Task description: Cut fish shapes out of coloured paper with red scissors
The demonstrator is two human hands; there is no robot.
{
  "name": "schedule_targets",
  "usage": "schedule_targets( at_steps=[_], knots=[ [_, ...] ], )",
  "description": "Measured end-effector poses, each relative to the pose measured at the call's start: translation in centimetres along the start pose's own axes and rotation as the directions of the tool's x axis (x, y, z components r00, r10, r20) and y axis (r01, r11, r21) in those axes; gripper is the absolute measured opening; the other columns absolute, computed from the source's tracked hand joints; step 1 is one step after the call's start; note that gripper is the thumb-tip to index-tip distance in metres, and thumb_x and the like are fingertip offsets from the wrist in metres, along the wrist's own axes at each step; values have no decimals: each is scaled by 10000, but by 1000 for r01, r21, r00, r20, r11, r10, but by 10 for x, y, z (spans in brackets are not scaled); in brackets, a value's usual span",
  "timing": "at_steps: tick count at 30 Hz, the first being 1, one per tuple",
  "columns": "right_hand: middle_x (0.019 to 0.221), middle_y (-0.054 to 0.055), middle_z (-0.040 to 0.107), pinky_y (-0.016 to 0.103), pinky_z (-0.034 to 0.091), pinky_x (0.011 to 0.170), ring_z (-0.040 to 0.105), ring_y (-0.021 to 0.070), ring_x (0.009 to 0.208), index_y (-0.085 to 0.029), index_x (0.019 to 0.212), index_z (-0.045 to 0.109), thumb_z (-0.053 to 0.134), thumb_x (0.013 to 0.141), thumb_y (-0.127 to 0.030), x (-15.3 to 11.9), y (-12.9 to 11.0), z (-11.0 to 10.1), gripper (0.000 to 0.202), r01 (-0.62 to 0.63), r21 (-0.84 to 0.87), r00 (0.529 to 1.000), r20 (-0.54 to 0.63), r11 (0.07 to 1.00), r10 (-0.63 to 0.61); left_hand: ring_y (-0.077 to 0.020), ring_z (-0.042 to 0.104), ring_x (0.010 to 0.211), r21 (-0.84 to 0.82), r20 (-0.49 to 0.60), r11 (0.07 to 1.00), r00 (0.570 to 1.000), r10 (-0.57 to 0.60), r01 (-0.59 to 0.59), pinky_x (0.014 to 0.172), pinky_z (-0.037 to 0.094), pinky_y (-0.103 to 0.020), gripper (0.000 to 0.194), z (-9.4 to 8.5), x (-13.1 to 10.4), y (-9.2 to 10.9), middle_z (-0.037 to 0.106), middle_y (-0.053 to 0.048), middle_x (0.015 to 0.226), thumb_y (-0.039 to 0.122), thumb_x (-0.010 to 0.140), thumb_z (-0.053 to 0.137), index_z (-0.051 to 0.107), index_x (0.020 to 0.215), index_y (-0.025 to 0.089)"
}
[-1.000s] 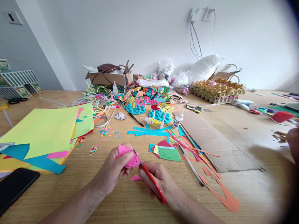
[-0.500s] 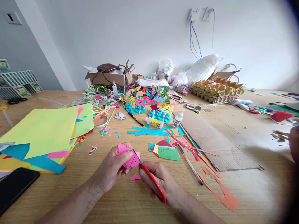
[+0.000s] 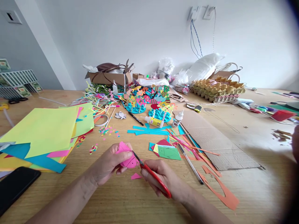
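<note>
A small piece of pink paper (image 3: 128,162) bearing a dark-lined fish drawing is being held above the pale wooden table (image 3: 112,199) by the left hand (image 3: 113,160). It is being pinched narrowly between the thumb, which is pressing across its face, and the fingers, which are partly disappearing behind it. A pair of red-handled scissors with dark metal blades (image 3: 157,179) is being gripped by the right hand (image 3: 164,174), the fingers being curled closely round the handles. The blades are being pointed up and leftward at the right edge of the pink paper; how far they are being parted cannot be told. A small pink paper scrap (image 3: 135,176) is lying on the table, just below the held piece.

To the right of the scissors, a green paper rectangle with a dark outline (image 3: 169,152) is resting on red, yellow and blue paper pieces, near a slim clear-barrelled pen (image 3: 191,165). Farther right, a curved orange paper remnant (image 3: 230,199) is lying near a flat brown corrugated cardboard sheet (image 3: 215,143). Beyond the hands, bright blue paper strips (image 3: 149,131) are being overlooked by a yellow-labelled glue bottle (image 3: 155,122), lying on its side, and a white nozzle bottle (image 3: 177,119), standing upright. At the far right edge, another person's hand (image 3: 296,143) is being only partly shown; its grip cannot be told.
</note>
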State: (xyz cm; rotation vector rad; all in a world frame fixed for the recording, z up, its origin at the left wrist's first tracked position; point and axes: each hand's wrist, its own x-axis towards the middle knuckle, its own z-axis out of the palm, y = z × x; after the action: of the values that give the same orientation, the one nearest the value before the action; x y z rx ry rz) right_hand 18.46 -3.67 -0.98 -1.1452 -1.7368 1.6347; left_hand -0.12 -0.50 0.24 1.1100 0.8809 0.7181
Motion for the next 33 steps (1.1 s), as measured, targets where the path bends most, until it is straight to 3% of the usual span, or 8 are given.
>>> schedule_targets(
  at_steps=[6, 12, 19, 23, 25, 30, 33],
  knots=[
    [415, -76, 412, 148, 243, 328, 350, 41, 317, -176, 631, 421, 451, 835, -559, -4, -3, -23, 435, -59, 42, 983, 174, 997, 51, -75, 411, 472, 127, 79, 991, 996, 32, -42, 445, 313, -185, 231, -5, 3, 1, 509, 35, 524, 331, 750, 607, 552, 611, 154],
    [419, -65, 420, 188, 274, 408, 370, 61, 359, -169, 650, 468, 423, 852, -561, -5, -2, -33, 444, 10, 46, 982, 189, 999, -18, -92, 498, 558, 97, 55, 994, 998, 43, -49, 552, 375, -196, 165, -4, 5, 3, 579, 25, 602, 278, 738, 642, 551, 675, 156],
    [436, -48, 416, 232, 306, 514, 361, 89, 452, -179, 568, 435, 431, 855, -525, -2, -2, -29, 450, 162, 82, 986, 22, 983, -164, -109, 500, 522, 164, 60, 986, 998, 23, -33, 528, 370, -212, 171, 2, 5, -1, 570, 33, 553, 277, 714, 645, 519, 662, 173],
    [595, -44, 477, 208, 313, 488, 400, 88, 520, -175, 695, 464, 662, 706, -449, 2, -3, -18, 338, 181, 174, 964, -228, 968, -139, -108, 483, 541, 259, 52, 965, 999, 14, -27, 532, 347, -210, 163, 6, 8, -8, 540, 37, 570, 264, 719, 624, 526, 634, 166],
    [691, -26, 504, 213, 352, 518, 443, 100, 586, -174, 751, 471, 706, 664, -396, 4, -4, -11, 335, 220, 196, 943, -294, 956, -157, -116, 489, 553, 309, 60, 951, 998, -7, -12, 533, 339, -213, 167, 9, 9, -12, 552, 28, 576, 272, 720, 620, 534, 624, 165],
    [634, -45, 466, 210, 341, 487, 415, 93, 550, -181, 711, 446, 703, 652, -311, 7, -3, 1, 294, 147, 130, 951, -292, 980, -104, -106, 421, 514, 413, 100, 911, 994, -34, -11, 507, 295, -208, 208, 15, 8, -22, 463, 60, 517, 276, 709, 622, 519, 561, 172],
    [596, -62, 425, 204, 318, 474, 375, 83, 527, -184, 676, 424, 683, 650, -274, 9, -1, 2, 275, 149, 148, 943, -318, 978, -96, -117, 436, 555, 420, 138, 907, 990, -28, -32, 535, 317, -213, 139, 14, 8, -23, 483, 48, 559, 234, 728, 589, 552, 611, 167]
  ],
)
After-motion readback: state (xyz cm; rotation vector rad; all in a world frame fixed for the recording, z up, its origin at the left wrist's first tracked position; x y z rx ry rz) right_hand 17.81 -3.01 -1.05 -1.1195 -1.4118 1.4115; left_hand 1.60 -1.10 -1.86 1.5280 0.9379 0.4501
